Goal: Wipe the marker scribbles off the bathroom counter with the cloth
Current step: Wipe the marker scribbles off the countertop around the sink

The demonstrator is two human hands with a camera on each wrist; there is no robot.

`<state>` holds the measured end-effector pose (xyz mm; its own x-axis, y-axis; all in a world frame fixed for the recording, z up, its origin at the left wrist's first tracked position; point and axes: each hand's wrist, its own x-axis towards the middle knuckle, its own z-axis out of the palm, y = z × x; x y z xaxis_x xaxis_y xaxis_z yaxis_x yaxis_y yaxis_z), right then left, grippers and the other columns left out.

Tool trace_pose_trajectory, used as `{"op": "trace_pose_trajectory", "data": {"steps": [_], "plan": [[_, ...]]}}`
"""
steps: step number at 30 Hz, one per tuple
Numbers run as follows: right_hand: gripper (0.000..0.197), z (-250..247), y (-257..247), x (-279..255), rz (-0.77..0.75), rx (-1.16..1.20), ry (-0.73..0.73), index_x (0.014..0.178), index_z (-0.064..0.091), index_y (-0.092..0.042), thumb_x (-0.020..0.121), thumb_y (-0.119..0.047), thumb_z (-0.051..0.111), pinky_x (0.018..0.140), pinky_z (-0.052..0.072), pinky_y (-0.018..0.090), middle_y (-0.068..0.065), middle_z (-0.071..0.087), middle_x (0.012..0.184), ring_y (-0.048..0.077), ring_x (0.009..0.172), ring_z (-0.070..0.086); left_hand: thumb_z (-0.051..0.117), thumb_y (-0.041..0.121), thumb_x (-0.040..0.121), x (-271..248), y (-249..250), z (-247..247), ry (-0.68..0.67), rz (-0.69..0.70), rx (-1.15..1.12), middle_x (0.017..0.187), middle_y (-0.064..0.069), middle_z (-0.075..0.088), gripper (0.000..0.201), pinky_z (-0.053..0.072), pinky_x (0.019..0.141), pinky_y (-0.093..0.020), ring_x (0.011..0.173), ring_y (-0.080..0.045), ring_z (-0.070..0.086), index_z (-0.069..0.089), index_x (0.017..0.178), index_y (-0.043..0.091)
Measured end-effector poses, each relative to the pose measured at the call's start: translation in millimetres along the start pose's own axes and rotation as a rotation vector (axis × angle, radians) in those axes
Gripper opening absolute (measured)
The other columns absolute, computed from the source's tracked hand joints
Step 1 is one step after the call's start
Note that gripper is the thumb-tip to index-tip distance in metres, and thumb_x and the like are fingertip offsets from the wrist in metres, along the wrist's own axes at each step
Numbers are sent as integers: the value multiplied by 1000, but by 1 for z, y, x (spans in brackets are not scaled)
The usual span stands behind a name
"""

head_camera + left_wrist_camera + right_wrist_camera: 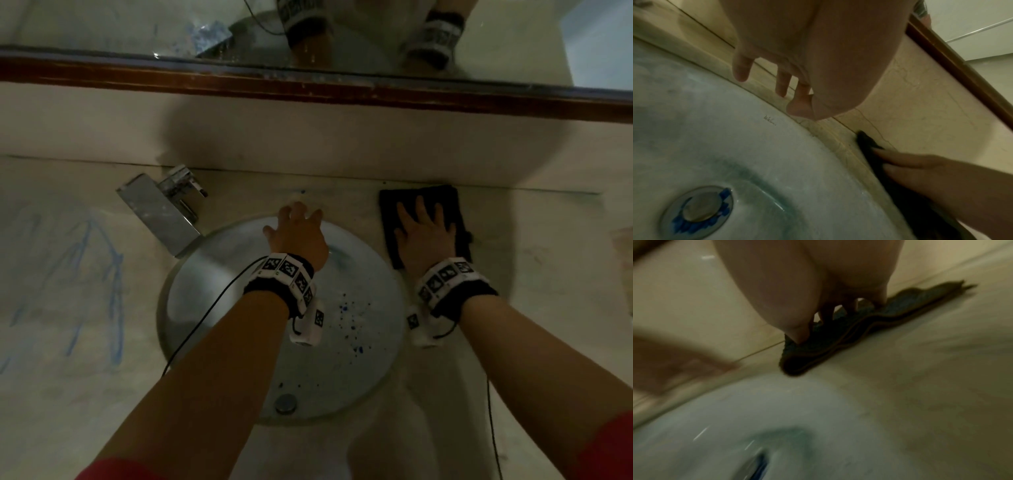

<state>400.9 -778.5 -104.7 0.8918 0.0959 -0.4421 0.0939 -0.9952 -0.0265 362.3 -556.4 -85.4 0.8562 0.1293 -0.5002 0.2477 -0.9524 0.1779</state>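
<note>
Cloth (397, 209): dark, folded, flat on counter (548, 274) right of sink (212, 274), far edge near the back wall. Right hand (424, 236) spread on top, fingers straight, palm down, pressing; no pinch visible. Right wrist view blurred, so probably mid-stroke. Left hand (298, 233) over far rim of sink, fingers loosely spread, holding nothing; contact with rim not clear from left wrist view.

Scribbles (92, 274): blue marker lines, left side of counter beyond faucet (161, 209), well apart from cloth. Faint blue dots between the hands near the back edge. Blue flecks and smear inside basin, blue ring round drain (696, 209).

Risks from here:
- Flat palm, no grip. Fast stroke likely to slide hand over cloth, or bunch the folds (layers already wavy in right wrist view), leaving patches unwiped.
- Cloth just beside sink rim. Sideways pass toward basin could drag a corner over the edge into blue residue, then smear it back onto clean stone.
- Main scribbles on the opposite side. Reaching across means passing faucet; snagging cloth on spout or lever plausible.
- Ink load on cloth unknown, colour too dark to tell. Saturated face likely to spread pigment rather than lift it; refold to fresh face advisable.
- Wrist cable near basin could catch.
</note>
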Motion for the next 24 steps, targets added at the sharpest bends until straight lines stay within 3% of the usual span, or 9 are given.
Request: {"op": "trace_pose_trajectory", "data": {"steps": [3,9,15,20,24], "plan": [[54,7,-29,0,-162,-42,-5,152,6,-42,101,-50,21,117,5,58,-5,-5,163,31,149,-5,50,27,90,-1,0,0,9,3,4,159,-1,14,66,23,109,-60,145,-28,10,24,151,35],[54,-7,35,12,36,17,-21,152,8,-41,101,-50,23,118,10,56,-6,-3,163,28,149,-2,46,26,92,0,-1,-2,-1,5,3,160,-1,11,64,22,110,-60,146,-28,8,22,151,35],[54,16,2,-24,-79,-84,6,153,6,-40,102,-47,22,118,10,58,-3,-5,163,30,149,-5,47,30,92,-2,-2,1,11,22,2,159,-2,12,66,23,110,-60,145,-29,9,20,152,33],[55,-4,-21,19,-48,-34,0,153,6,-39,101,-48,22,117,9,59,-2,-2,163,31,149,-2,50,33,91,-1,-2,4,35,26,22,158,-4,13,66,25,109,-59,145,-29,11,22,151,32],[55,22,-10,-27,-115,-94,61,153,7,-39,101,-48,23,118,9,58,-3,-3,163,29,149,-4,48,32,93,1,-4,6,37,23,-17,159,-4,11,66,23,110,-59,145,-28,8,20,152,32]]}}
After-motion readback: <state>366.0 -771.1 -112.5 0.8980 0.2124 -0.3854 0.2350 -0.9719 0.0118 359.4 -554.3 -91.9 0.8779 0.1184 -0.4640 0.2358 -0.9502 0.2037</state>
